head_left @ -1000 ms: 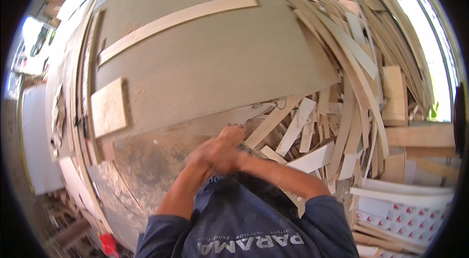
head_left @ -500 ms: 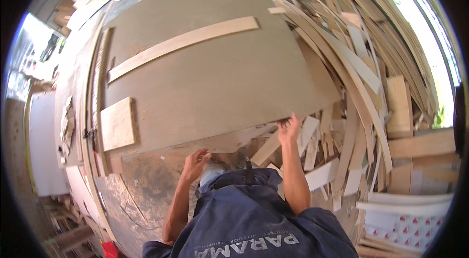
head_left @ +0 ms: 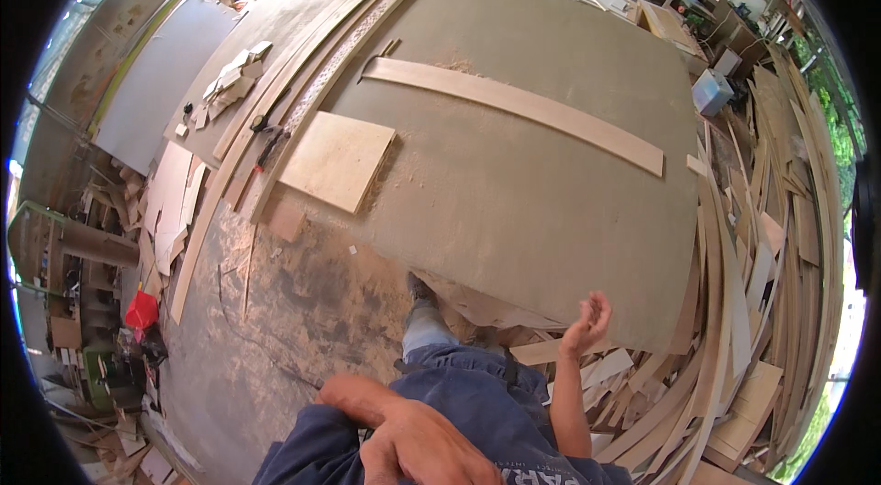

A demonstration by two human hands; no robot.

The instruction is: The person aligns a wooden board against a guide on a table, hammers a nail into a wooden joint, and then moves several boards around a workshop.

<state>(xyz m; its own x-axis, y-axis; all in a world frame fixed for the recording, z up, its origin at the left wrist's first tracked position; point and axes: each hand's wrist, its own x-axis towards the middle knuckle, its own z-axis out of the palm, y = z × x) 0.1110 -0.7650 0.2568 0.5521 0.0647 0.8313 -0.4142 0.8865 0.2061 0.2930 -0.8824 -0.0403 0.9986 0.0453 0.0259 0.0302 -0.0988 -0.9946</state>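
Note:
My left hand point(head_left: 427, 448) is drawn in close in front of my dark blue shirt, its back showing and its fingertips cut off by the lower edge. My right hand point(head_left: 587, 324), fingers loosely curled and apart with nothing in them, is raised over the near right edge of a large flat grey-brown board point(head_left: 551, 237). On that board lie a long pale plank point(head_left: 514, 106) and a squarish light plywood piece point(head_left: 338, 159) with sawdust around it. Long narrow strips point(head_left: 340, 72) run along the board's left side.
Offcuts and long strips point(head_left: 734, 283) are heaped along the right. A translucent bin point(head_left: 711, 92) stands at the far right. Small scraps point(head_left: 234, 81) lie beyond the strips. A red thing point(head_left: 140, 311) is at the left, and sawdust covers the floor point(head_left: 303, 301).
The view has swung to the left. My left hand has come up from beside the board's near edge to my chest. My right hand has left the board's edge and risen.

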